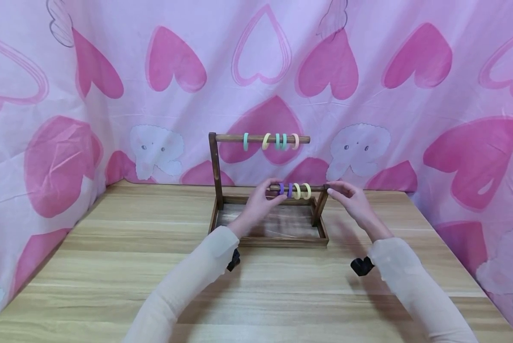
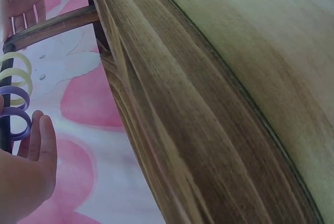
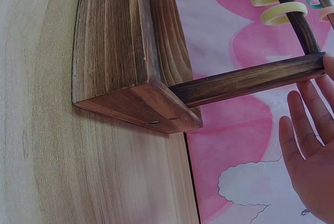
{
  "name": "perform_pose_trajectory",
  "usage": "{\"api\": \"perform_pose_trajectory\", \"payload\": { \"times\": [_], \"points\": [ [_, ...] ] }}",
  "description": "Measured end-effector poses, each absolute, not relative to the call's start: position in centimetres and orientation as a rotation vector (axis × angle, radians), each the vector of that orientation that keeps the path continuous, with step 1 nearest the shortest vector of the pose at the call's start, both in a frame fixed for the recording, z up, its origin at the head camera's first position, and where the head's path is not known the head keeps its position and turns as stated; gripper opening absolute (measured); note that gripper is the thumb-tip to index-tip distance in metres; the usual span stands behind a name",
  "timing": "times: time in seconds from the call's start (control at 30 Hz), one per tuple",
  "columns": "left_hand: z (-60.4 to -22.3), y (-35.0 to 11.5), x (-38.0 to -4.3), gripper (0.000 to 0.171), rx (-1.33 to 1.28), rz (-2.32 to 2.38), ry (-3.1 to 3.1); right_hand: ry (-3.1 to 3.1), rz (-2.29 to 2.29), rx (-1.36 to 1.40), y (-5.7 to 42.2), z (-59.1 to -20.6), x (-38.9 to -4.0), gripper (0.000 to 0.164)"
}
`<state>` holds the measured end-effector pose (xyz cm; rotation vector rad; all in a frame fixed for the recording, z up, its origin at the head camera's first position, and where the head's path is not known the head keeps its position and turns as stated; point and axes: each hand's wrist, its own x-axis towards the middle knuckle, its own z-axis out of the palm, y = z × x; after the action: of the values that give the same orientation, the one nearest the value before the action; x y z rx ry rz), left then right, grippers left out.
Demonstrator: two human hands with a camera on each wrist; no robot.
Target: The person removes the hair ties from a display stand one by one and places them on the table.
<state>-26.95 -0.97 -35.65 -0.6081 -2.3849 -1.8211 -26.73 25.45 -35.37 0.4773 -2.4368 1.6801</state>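
Note:
A dark wooden rack (image 1: 215, 166) with two rods stands on the table. On its lower rod (image 1: 316, 188) hang two purple rings (image 1: 290, 190) and two pale yellow rings (image 1: 306, 191). My left hand (image 1: 258, 204) is at the rod's free end, pinching the outer purple ring between thumb and fingers; in the left wrist view its fingertips lie right beside that purple ring (image 2: 20, 136). With thumb and fingers my right hand (image 1: 352, 199) grips the top of the short right post (image 3: 250, 80), its other fingers extended behind.
The upper rod (image 1: 230, 138) carries green rings (image 1: 245, 142), a yellow ring (image 1: 265, 141) and a pink ring (image 1: 296, 141). Below the rods is the rack's shallow tray, with a raised rim (image 1: 278, 242). A pink heart-patterned curtain (image 1: 175, 105) hangs behind the wooden table (image 1: 282, 295).

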Motion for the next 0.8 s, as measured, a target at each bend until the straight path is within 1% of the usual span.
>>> {"api": "perform_pose_trajectory", "payload": {
  "times": [0.47,0.6,0.7,0.8],
  "points": [
    [-35.4,-2.0,-26.7,0.040,-0.574,-1.838,-2.353,-2.454,1.675,0.465,25.4,-35.3,-26.8,0.041],
    [-33.8,-2.8,-25.2,0.040,-0.583,-1.869,-2.333,-2.487,1.673,0.439,24.8,-34.5,-26.0,0.041],
    [-33.7,-3.5,-25.1,0.039,-0.592,-1.881,-2.310,-2.492,1.677,0.441,24.7,-34.2,-25.9,0.040],
    [-34.7,-4.2,-26.1,0.041,-0.585,-1.857,-2.292,-2.477,1.685,0.458,25.2,-34.7,-26.4,0.041]
  ]
}}
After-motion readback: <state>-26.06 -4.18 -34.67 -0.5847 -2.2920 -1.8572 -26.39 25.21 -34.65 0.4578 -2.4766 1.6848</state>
